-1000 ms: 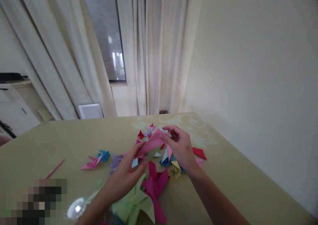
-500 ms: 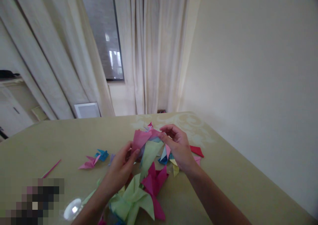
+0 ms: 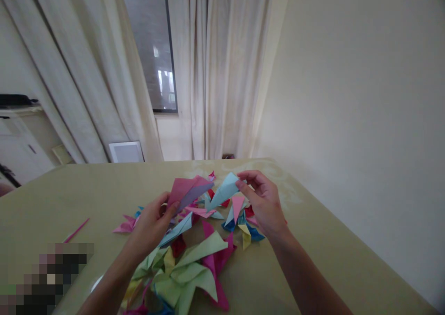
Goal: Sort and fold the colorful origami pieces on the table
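My left hand [image 3: 151, 222] pinches folded pink and purple paper [image 3: 187, 192] at its lower left edge. Between the thumb and fingertips of my right hand [image 3: 264, 201] is a pointed light-blue folded paper piece [image 3: 224, 190], its tip slanting down to the left. The two papers are held close together, a small gap between them. Below them lies a pile of origami: pale green folded pieces [image 3: 187, 278], a magenta one [image 3: 219, 259] and a light-blue strip [image 3: 177, 229]. Under my right hand are pink, blue and yellow folded pieces [image 3: 245, 234].
The table [image 3: 323, 259] has a pale green cover. At left are a pink origami piece [image 3: 125, 224], a thin pink stick [image 3: 77, 230] and a pixelated dark patch [image 3: 52, 278]. A wall [image 3: 365, 97] borders the right side; curtains [image 3: 232, 74] hang behind.
My hands have moved apart, the right taking the light-blue piece away from the pink and purple paper. A pale green piece formerly hanging below the papers now lies on the pile.
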